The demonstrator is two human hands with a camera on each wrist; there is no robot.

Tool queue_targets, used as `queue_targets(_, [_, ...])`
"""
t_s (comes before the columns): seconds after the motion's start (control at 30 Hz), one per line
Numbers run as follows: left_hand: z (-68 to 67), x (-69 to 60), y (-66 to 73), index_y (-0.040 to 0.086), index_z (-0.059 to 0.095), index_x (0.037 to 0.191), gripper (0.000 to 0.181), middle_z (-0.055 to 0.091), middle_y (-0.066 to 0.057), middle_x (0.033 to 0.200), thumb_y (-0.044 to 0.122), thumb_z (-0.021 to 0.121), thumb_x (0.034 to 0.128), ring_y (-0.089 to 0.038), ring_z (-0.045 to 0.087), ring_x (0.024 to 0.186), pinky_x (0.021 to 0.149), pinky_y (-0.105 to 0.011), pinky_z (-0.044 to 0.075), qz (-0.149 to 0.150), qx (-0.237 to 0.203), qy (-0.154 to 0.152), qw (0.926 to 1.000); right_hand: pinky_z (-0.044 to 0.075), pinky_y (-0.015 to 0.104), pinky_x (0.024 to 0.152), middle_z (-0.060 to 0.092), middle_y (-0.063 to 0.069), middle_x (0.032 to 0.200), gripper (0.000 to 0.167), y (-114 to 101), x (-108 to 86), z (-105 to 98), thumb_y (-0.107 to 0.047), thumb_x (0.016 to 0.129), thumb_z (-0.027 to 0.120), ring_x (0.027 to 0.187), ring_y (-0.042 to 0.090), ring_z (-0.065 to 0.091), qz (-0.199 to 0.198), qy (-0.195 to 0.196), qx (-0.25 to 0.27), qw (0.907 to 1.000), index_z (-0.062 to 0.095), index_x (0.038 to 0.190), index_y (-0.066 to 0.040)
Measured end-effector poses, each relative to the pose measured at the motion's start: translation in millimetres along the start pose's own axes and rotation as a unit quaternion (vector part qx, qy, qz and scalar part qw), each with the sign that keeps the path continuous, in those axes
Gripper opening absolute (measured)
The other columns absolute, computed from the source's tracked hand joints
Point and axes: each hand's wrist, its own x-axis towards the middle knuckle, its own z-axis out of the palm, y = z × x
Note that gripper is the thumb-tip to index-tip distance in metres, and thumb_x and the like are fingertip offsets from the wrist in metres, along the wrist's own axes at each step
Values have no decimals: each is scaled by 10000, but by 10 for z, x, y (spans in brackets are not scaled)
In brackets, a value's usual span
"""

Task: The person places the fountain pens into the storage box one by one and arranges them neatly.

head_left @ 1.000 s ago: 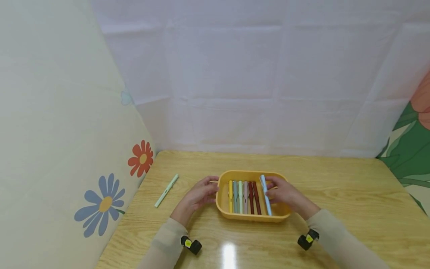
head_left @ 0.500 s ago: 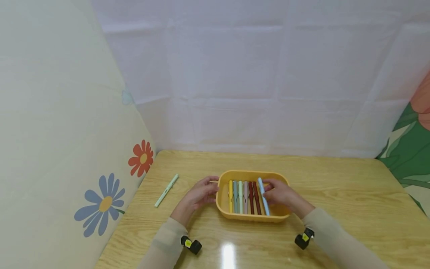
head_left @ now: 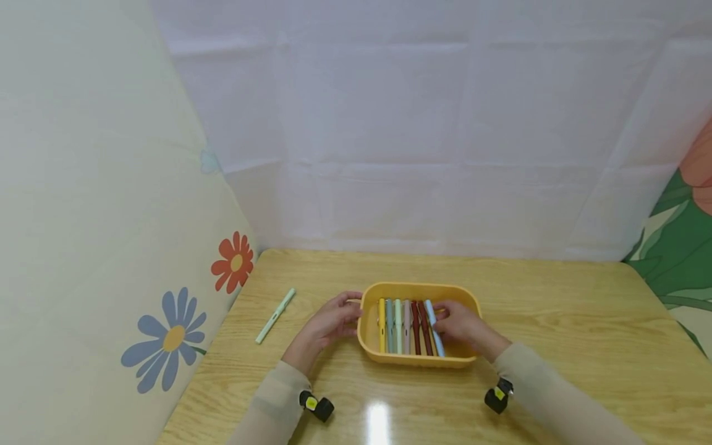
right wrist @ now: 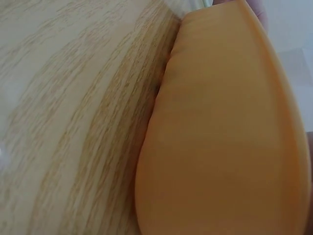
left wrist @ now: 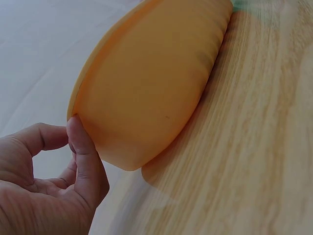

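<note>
An orange-yellow plastic basket (head_left: 419, 360) stands on the table, with a row of pens lying side by side inside. My left hand (head_left: 332, 321) holds its left end; the left wrist view shows thumb and finger at the rim of the basket (left wrist: 146, 83). Inside the basket, my right hand (head_left: 464, 326) pinches a light blue pen (head_left: 437, 340), slightly tilted and close to a dark red pen (head_left: 426, 330). In the right wrist view the outer wall of the basket (right wrist: 220, 122) hides the right fingers and the pens.
Left of the pinched pen lie a yellow pen (head_left: 382, 327), a grey-blue pen (head_left: 390, 330), a mint pen (head_left: 398, 327), a mauve pen (head_left: 407, 327) and another dark red one. A pale green pen (head_left: 275, 316) rests on the wooden table (head_left: 556, 309) at left.
My right hand has shifted left inside the basket, bringing the light blue pen down and up close to the dark red pens. The left hand and the basket have stayed put.
</note>
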Motion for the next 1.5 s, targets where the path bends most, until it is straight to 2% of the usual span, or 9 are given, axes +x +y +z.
queue_targets(0.27, [-3, 2, 1, 4, 440, 1401, 489, 641, -50, 1013, 14, 569, 929, -126, 640, 804, 617, -263, 573, 5, -10, 25, 10000, 583, 348, 706, 597, 190, 997, 490, 10, 9, 17, 87, 833, 655, 829, 242, 625, 68, 138, -385, 9991, 518, 1300, 141])
queue_targets(0.5, [-8, 4, 4, -6, 423, 1411, 496, 643, -53, 1016, 19, 565, 937, -121, 640, 808, 618, -262, 572, 22, 0, -32, 10000, 589, 355, 668, 570, 171, 969, 488, -13, 4, 28, 110, 848, 631, 790, 233, 607, 252, 121, -284, 9992, 498, 1316, 135])
queue_targets(0.73, [3, -11, 4, -19, 405, 1422, 506, 640, -53, 1009, 19, 560, 942, -115, 636, 806, 608, -250, 569, 54, 18, -72, 10000, 593, 365, 689, 569, 176, 977, 475, -18, 6, 34, 113, 848, 616, 818, 243, 604, 270, 187, -292, 9990, 504, 1309, 130])
queue_targets(0.9, [9, -21, -2, -22, 404, 1424, 502, 645, -62, 1023, 14, 554, 946, -119, 637, 815, 613, -251, 568, 19, 28, -58, 10000, 590, 364, 696, 572, 184, 983, 483, -8, -1, 20, 117, 856, 602, 806, 249, 620, 287, 124, -98, 9995, 487, 1324, 137])
queue_targets(1.13, [6, -23, 1, -22, 402, 1421, 497, 644, -68, 1041, 22, 555, 950, -116, 638, 813, 607, -244, 569, 85, 40, -127, 9999, 557, 309, 653, 577, 163, 961, 457, -48, -25, -63, 66, 887, 565, 746, 196, 605, -55, 65, 77, 9999, 472, 1326, 153])
queue_targets(1.3, [9, -16, 5, -20, 416, 1409, 489, 642, -73, 1056, 20, 562, 944, -122, 640, 813, 611, -247, 568, 76, 79, -75, 9999, 554, 307, 648, 561, 142, 945, 457, -102, -83, -131, 86, 885, 532, 714, 179, 588, -234, -157, 446, 9986, 441, 1324, 174])
queue_targets(1.5, [15, -21, 22, -23, 407, 1411, 495, 629, -69, 1053, 21, 559, 942, -122, 632, 813, 615, -251, 564, 102, 60, -80, 9999, 588, 363, 717, 603, 186, 1017, 466, -169, -162, -237, 79, 892, 544, 807, 217, 636, -356, -136, 331, 9987, 458, 1344, 156])
